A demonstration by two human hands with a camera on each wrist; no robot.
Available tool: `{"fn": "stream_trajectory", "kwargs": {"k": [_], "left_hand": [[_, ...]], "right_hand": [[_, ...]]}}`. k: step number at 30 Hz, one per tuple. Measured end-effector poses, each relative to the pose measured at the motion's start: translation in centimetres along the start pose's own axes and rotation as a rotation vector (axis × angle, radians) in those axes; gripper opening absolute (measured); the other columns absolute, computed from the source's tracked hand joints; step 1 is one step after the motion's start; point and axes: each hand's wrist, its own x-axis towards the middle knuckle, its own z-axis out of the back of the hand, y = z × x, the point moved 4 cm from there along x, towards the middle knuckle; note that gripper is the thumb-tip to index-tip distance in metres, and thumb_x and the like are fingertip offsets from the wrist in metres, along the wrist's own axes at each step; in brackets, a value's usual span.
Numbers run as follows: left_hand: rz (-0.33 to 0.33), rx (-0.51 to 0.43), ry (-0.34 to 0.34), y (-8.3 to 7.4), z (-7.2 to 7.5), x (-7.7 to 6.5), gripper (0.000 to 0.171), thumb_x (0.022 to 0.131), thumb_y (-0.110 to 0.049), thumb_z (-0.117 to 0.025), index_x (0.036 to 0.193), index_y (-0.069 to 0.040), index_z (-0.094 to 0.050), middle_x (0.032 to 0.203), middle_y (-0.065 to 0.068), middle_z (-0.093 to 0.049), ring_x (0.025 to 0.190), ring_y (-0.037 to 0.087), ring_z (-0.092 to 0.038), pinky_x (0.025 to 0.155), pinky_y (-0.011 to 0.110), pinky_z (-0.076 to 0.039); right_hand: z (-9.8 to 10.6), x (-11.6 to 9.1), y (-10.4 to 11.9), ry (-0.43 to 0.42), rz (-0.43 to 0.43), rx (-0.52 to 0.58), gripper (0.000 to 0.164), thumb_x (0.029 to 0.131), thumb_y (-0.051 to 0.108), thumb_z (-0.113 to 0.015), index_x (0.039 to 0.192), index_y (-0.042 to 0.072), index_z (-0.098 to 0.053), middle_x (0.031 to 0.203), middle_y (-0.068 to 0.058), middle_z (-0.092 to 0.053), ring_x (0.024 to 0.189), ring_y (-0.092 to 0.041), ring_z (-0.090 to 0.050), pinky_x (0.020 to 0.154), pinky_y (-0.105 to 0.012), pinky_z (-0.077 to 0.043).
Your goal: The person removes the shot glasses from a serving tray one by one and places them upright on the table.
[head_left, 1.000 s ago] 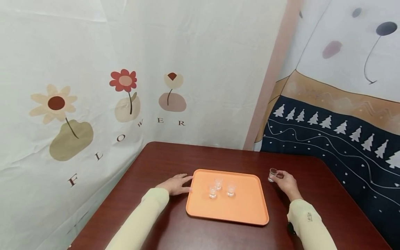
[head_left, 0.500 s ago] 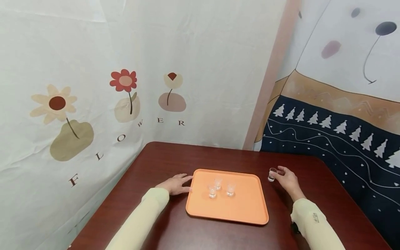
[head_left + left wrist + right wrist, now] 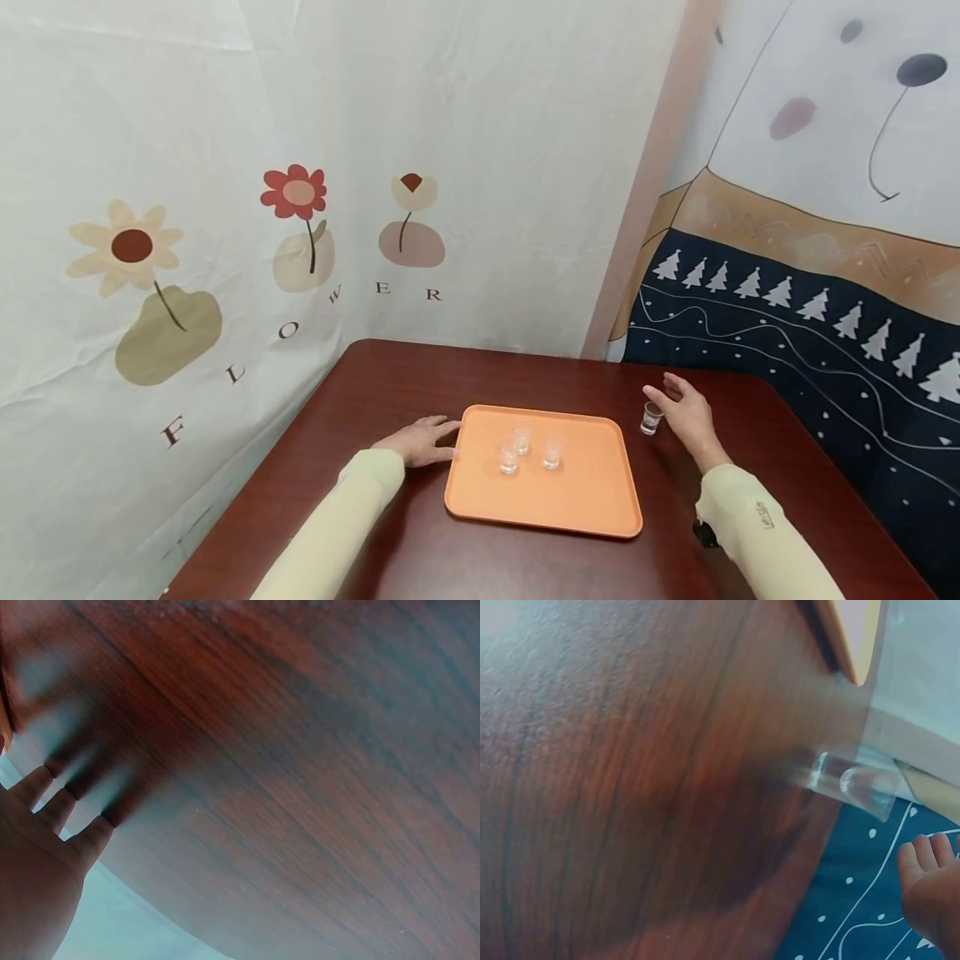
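"Did your right hand [image 3: 688, 419] grip anything?"
"No, your fingers were parted, just beside the glass [image 3: 650, 420] standing on the table [image 3: 480, 375]."
"And your left hand [image 3: 417, 442]?"
"It lay outstretched at the orange tray's [image 3: 592, 500] left edge, holding nothing."

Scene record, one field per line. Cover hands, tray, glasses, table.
tray: orange, flat on the table
tray glasses: three, clear, upright, grouped together
lone glass: clear, upright on the table, right of the tray
left hand: fingers spread at the tray's left edge
right hand: beside the lone glass, not holding it
glass contents: cannot tell
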Motion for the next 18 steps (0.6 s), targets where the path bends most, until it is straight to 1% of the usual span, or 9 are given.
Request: {"fn": "stream_trajectory", "kwargs": {"k": [5, 8, 13, 15, 18], "left_hand": [[-0.010, -0.001, -0.005, 0.0, 0.2, 0.0, 0.066, 0.096, -0.051, -0.061, 0.153, -0.025, -0.041, 0.157, 0.014, -0.033, 0.145, 0.035, -0.028, 0.110, 0.054, -0.032], [-0.011, -0.001, -0.004, 0.0, 0.2, 0.0, 0.066, 0.096, -0.051, -0.061, 0.153, -0.025, -0.041, 0.157, 0.014, -0.033, 0.145, 0.034, -0.028, 0.110, 0.054, -0.032], [0.004, -0.003, 0.000, 0.1, 0.1, -0.3, 0.066, 0.095, -0.050, -0.062, 0.153, -0.025, -0.041, 0.157, 0.014, -0.033, 0.145, 0.034, -0.028, 0.110, 0.054, -0.032], [0.013, 0.000, 0.003, 0.1, -0.1, -0.4, 0.066, 0.095, -0.051, -0.062, 0.153, -0.026, -0.041, 0.157, 0.013, -0.033, 0.145, 0.034, -0.028, 0.109, 0.054, -0.033], [0.020, -0.002, 0.004, 0.0, -0.1, -0.4, 0.066, 0.095, -0.050, -0.062, 0.153, -0.026, -0.041, 0.157, 0.013, -0.033, 0.145, 0.034, -0.028, 0.109, 0.054, -0.033]], "right_hand": [[-0.2, 0.0, 1.2, -0.017, 0.041, 0.029, 0.077, 0.097, 0.045, -0.063, 0.152, 0.000, -0.035, 0.152, -0.022, -0.039, 0.138, -0.039, -0.039, 0.109, -0.051, -0.035], [-0.6, -0.2, 1.9, -0.006, 0.064, 0.052, 0.076, 0.096, 0.045, -0.063, 0.151, 0.000, -0.036, 0.151, -0.023, -0.040, 0.137, -0.040, -0.040, 0.108, -0.051, -0.037], [-2.0, -0.8, 2.7, 0.051, 0.086, 0.066, 0.075, 0.096, 0.046, -0.064, 0.151, 0.002, -0.038, 0.150, -0.023, -0.042, 0.135, -0.038, -0.044, 0.106, -0.049, -0.040], [-2.7, -1.2, 2.9, 0.085, 0.084, 0.077, 0.074, 0.096, 0.045, -0.064, 0.151, 0.003, -0.039, 0.148, -0.024, -0.044, 0.133, -0.038, -0.046, 0.102, -0.049, -0.043], [-3.6, -1.6, 3.1, 0.118, 0.098, 0.079, 0.072, 0.096, 0.044, -0.065, 0.150, 0.003, -0.041, 0.146, -0.025, -0.046, 0.131, -0.039, -0.049, 0.100, -0.049, -0.045]]}}
